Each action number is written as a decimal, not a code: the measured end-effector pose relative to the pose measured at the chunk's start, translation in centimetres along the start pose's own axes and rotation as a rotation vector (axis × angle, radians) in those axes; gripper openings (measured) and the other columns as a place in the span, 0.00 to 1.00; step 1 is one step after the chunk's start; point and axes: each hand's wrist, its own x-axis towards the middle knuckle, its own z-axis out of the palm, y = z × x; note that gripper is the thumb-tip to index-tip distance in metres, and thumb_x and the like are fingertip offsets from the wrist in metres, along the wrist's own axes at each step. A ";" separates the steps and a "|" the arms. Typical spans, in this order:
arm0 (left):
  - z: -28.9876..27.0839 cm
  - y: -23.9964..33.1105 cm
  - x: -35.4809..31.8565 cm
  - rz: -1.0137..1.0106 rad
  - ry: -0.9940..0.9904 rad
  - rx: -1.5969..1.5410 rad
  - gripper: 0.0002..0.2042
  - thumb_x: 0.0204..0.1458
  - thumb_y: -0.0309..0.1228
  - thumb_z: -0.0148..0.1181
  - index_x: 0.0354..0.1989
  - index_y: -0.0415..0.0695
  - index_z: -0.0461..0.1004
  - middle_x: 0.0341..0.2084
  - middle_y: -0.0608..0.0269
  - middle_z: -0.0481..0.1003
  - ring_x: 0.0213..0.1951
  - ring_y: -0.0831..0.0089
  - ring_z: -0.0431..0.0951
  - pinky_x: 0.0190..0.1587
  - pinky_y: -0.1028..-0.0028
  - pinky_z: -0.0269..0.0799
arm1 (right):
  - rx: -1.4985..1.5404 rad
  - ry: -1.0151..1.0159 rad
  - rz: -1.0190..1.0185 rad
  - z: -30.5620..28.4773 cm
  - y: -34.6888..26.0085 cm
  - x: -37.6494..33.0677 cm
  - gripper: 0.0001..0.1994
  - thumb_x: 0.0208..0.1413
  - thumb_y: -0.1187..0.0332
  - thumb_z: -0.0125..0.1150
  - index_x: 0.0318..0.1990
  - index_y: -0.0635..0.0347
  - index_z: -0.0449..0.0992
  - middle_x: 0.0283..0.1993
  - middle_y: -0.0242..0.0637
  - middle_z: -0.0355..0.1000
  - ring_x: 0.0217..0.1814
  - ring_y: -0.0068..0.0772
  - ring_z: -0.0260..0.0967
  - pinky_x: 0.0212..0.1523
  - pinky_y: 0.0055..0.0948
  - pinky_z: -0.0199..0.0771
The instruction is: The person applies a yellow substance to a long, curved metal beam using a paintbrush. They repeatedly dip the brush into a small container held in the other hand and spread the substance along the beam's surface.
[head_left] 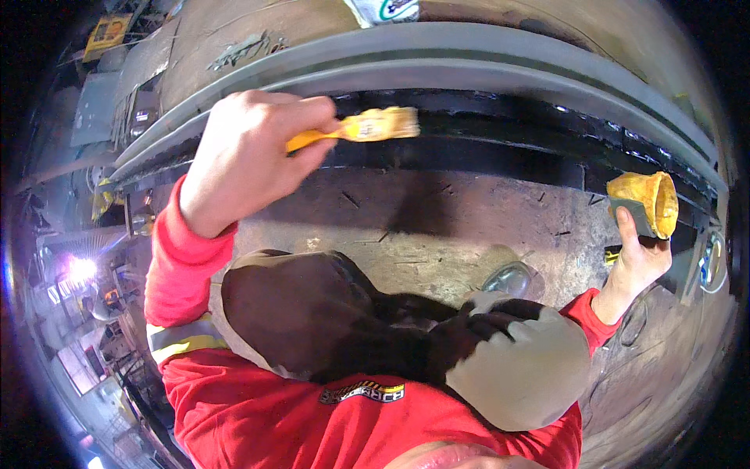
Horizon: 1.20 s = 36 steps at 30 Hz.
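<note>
Your left hand [262, 148] pinches the paintbrush [361, 127] by its handle over the black beam [500, 134] — bristles free; right hand [639, 262] grips the cup [639, 202] near the beam's right end — mouth presumably left clear.

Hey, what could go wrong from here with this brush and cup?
The cup, held by its side in the right hand, might slip and spill; how full it is can't be seen. The brush in the left hand has yellowish bristles and, if wet, might smear the dark beam showing behind it.
</note>
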 end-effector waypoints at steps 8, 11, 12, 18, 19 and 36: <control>-1.4 -0.7 -3.0 -0.107 -0.013 0.224 0.06 0.44 0.26 0.65 0.29 0.43 0.74 0.21 0.58 0.73 0.25 0.56 0.77 0.28 0.62 0.71 | -0.008 -0.027 0.003 1.4 -0.5 -0.1 0.30 0.39 0.80 0.77 0.54 0.73 0.74 0.48 0.43 0.78 0.49 0.32 0.77 0.54 0.32 0.75; 0.4 0.0 -3.2 -0.072 -0.084 0.326 0.05 0.45 0.25 0.65 0.27 0.42 0.74 0.20 0.58 0.73 0.25 0.57 0.77 0.28 0.63 0.71 | -0.031 -0.035 0.000 2.2 0.2 -0.4 0.30 0.40 0.80 0.77 0.54 0.73 0.74 0.49 0.43 0.78 0.49 0.32 0.77 0.54 0.32 0.75; 1.0 0.6 -2.8 -0.012 -0.118 0.387 0.05 0.44 0.24 0.66 0.28 0.41 0.75 0.21 0.58 0.74 0.27 0.57 0.78 0.30 0.64 0.72 | -0.020 -0.035 -0.005 2.3 -0.1 -0.3 0.30 0.40 0.81 0.77 0.54 0.73 0.74 0.49 0.43 0.78 0.49 0.32 0.77 0.55 0.32 0.75; -1.1 -3.0 -5.2 -0.210 0.041 -0.051 0.06 0.45 0.23 0.67 0.30 0.38 0.77 0.25 0.54 0.77 0.27 0.56 0.79 0.32 0.68 0.73 | -0.036 -0.029 0.015 1.9 -0.2 -0.7 0.29 0.40 0.81 0.77 0.54 0.73 0.75 0.49 0.43 0.78 0.49 0.31 0.77 0.55 0.31 0.75; -0.8 -3.5 -6.1 -0.254 0.006 -0.098 0.06 0.45 0.24 0.67 0.30 0.38 0.76 0.24 0.53 0.77 0.26 0.55 0.79 0.31 0.68 0.73 | -0.049 -0.026 0.024 2.0 0.0 -0.8 0.29 0.40 0.81 0.77 0.54 0.73 0.75 0.49 0.43 0.78 0.49 0.31 0.77 0.55 0.31 0.75; -0.5 -3.3 -7.8 -0.266 0.142 0.153 0.06 0.44 0.24 0.65 0.30 0.44 0.76 0.24 0.57 0.76 0.27 0.55 0.78 0.29 0.63 0.73 | -0.028 -0.069 0.028 3.1 -0.8 -0.6 0.30 0.41 0.81 0.76 0.56 0.72 0.74 0.50 0.42 0.78 0.50 0.30 0.77 0.56 0.31 0.73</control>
